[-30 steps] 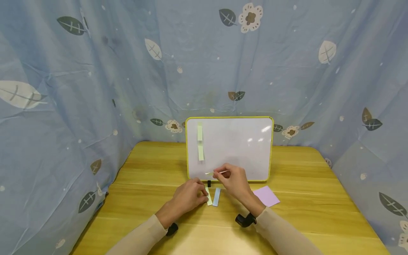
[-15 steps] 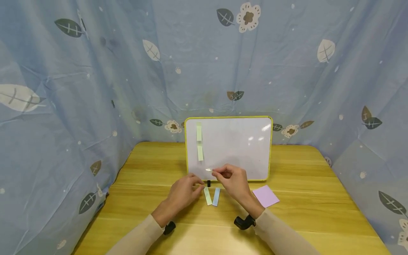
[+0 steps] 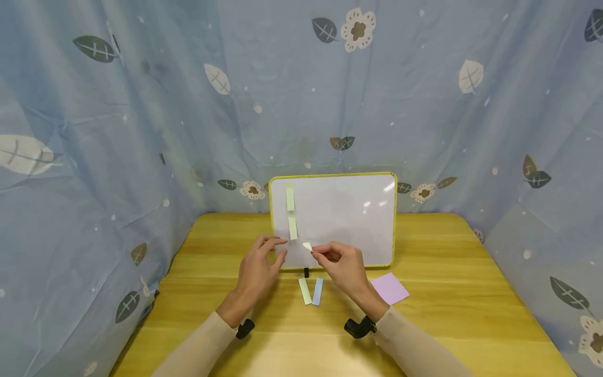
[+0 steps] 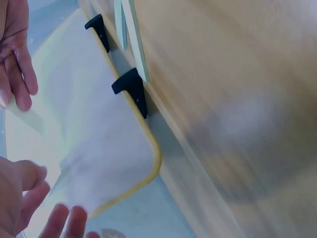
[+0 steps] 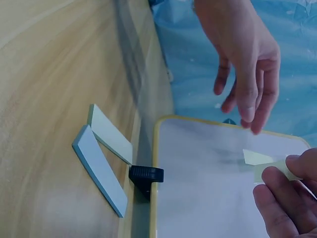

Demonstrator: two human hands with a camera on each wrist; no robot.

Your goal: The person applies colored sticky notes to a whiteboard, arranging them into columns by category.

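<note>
- The slip (image 3: 307, 245) is in front of the lower left of the board (image 3: 344, 220).
- The right hand (image 3: 343, 264) pinches it between thumb and fingers.
- The left hand (image 3: 256, 268), relaxed and free, is near the board's left edge.
- Below, a green pad (image 3: 305, 291) and blue pad (image 3: 317, 291) lie on the worktop (image 3: 424, 335), a purple pad (image 3: 390, 288) to their right.

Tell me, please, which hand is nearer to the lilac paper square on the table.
Right: the right hand is just left of the lilac paper square, while the left hand is much farther to its left.
</note>
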